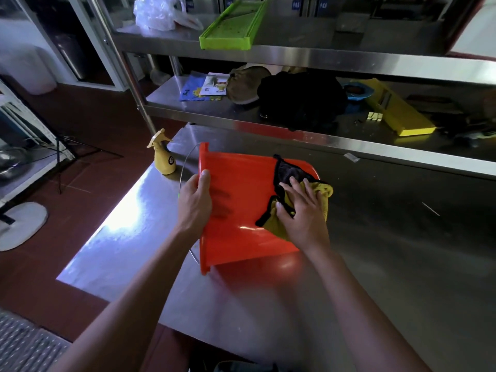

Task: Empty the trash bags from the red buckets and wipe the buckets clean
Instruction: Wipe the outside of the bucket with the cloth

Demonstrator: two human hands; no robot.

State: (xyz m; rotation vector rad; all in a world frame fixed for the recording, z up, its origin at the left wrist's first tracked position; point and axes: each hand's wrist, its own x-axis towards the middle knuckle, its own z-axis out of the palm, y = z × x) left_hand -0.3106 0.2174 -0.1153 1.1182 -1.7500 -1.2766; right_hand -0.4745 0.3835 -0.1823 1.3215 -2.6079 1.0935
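A red bucket (241,205) lies on its side on the steel table (375,251), its mouth turned left and its base to the right. My left hand (194,201) grips the bucket's rim, thumb on the outside and fingers showing through the red wall from inside. My right hand (300,208) presses a yellow and black cloth (288,173) flat against the bucket's outer wall near the base, fingers spread. The bucket's thin wire handle (185,163) arcs out to the left of the rim.
A yellow spray bottle (163,157) stands at the table's left end beside the bucket's mouth. Behind the table, steel shelves (295,59) hold a green tray (230,28), a plastic bag (157,13), a dark bundle (300,99) and a yellow slicer (397,110). Red floor lies left.
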